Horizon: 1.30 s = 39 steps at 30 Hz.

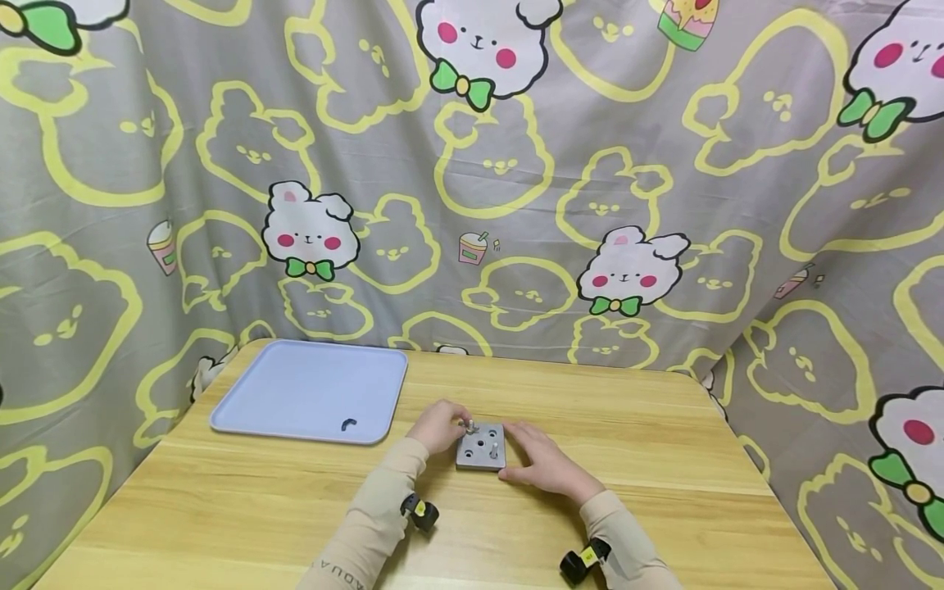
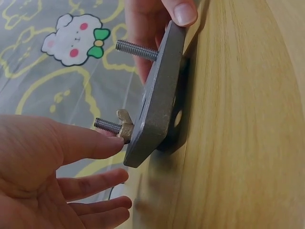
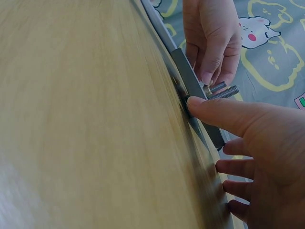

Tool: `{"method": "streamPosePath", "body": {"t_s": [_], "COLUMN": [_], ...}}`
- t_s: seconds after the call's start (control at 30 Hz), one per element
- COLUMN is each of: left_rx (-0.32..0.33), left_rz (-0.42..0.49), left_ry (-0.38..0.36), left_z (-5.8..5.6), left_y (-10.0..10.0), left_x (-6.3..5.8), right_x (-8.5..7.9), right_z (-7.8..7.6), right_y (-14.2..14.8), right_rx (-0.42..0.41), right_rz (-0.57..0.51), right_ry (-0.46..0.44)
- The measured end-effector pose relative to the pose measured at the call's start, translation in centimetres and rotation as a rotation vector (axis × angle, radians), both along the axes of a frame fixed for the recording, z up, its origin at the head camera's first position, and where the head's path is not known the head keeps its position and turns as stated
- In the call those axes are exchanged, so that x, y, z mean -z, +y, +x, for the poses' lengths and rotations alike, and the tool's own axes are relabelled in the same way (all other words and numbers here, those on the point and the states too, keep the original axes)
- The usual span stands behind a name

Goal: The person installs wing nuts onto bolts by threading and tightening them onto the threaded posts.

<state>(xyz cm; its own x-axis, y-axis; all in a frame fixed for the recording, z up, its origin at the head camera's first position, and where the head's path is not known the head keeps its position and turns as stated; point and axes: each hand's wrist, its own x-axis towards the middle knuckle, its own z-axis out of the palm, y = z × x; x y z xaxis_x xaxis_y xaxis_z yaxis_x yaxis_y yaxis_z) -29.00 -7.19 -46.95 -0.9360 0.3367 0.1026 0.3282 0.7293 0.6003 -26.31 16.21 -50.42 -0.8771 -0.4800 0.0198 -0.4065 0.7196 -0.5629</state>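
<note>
Metal plate [image 1: 480, 456], probably heavy, stiff: grip edges. Left hand [image 1: 438, 427] pinches eleven-o'clock nut [image 2: 125, 130]; right hand [image 1: 547, 461], uncurled, touches three-o'clock edge.

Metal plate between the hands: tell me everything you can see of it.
The metal plate is dull gray, thick and squarish, with holes in its top face. Two threaded bolts stand up from it near opposite corners; the far-left one carries a brassy wing nut, pinched by the left hand. The plate sits roughly level on the wooden table, with a shadowed gap beneath; what props it is unclear. The right hand's thumb touches its edge.
</note>
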Motion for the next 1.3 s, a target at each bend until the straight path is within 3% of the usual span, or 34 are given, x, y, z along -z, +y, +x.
{"method": "streamPosePath", "body": {"t_s": [0.43,0.67,1.0,1.3], "left_rx": [0.009,-0.003,-0.066,-0.155], "left_rz": [-0.029,0.019,0.083,0.103], "left_ry": [0.016,-0.032,-0.025,0.044], "left_z": [-0.2,-0.3,0.0,0.2], "left_y": [-0.1,-0.7,-2.2,-4.5], "left_x": [0.3,0.1,-2.8,-5.0], "right_x": [-0.3,-0.2,-0.2,-0.2], "right_z": [0.2,0.1,0.1,0.2], "right_y": [-0.1,-0.2,-0.1,-0.1], "right_rx": [-0.020,-0.010,-0.004,-0.004], "right_rz": [-0.007,-0.010,-0.005,0.004], "right_ry": [0.027,0.007,0.015,0.019]}}
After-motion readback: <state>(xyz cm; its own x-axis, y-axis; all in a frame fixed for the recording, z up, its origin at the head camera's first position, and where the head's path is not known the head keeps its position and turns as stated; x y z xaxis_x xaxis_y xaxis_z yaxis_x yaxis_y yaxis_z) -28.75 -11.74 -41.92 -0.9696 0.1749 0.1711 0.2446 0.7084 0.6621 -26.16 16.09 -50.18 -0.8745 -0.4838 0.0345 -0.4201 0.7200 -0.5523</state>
